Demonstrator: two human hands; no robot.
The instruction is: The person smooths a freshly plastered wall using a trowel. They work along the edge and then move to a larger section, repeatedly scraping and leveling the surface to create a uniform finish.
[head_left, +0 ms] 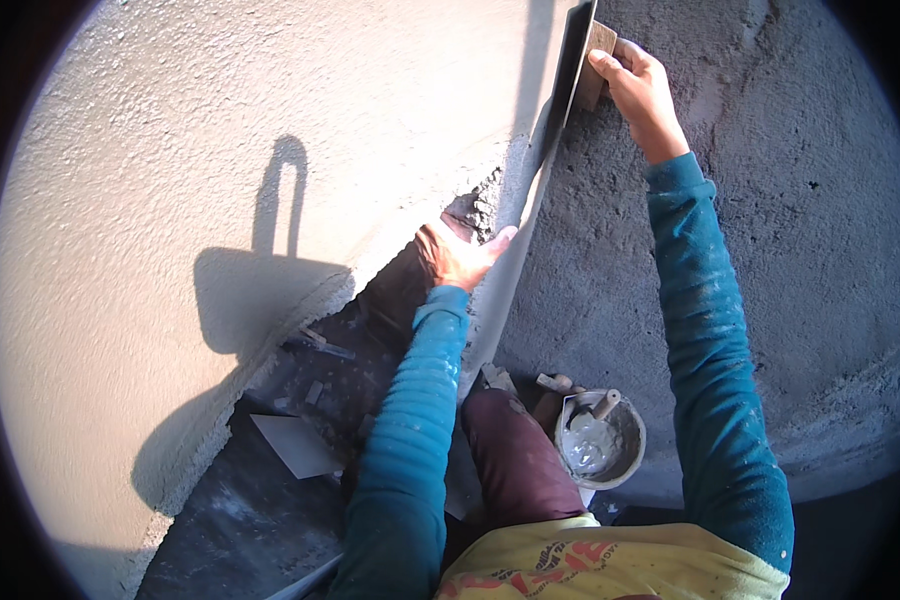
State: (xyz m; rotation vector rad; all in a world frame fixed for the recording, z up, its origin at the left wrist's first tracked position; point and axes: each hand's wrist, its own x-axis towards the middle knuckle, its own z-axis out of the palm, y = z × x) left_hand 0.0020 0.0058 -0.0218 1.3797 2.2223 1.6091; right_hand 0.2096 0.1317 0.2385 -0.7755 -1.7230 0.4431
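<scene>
My right hand (pixel 641 96) is closed on a small wooden block (pixel 595 45) against a long, straight strip (pixel 571 80) at the upper edge of the plastered wall. My left hand (pixel 460 255) is lower down, thumb and fingers apart, touching the broken plaster edge (pixel 480 200) beside the strip's lower part; its fingertips are partly hidden. The sunlit cream plaster (pixel 150 170) fills the left of the view and carries a dark tool-shaped shadow.
A rough grey wall (pixel 810 260) fills the right. Below are a bucket (pixel 600 445) with grey mix and a handled tool, a pale square board (pixel 295 445), scattered small pieces, and my bent leg (pixel 510 450).
</scene>
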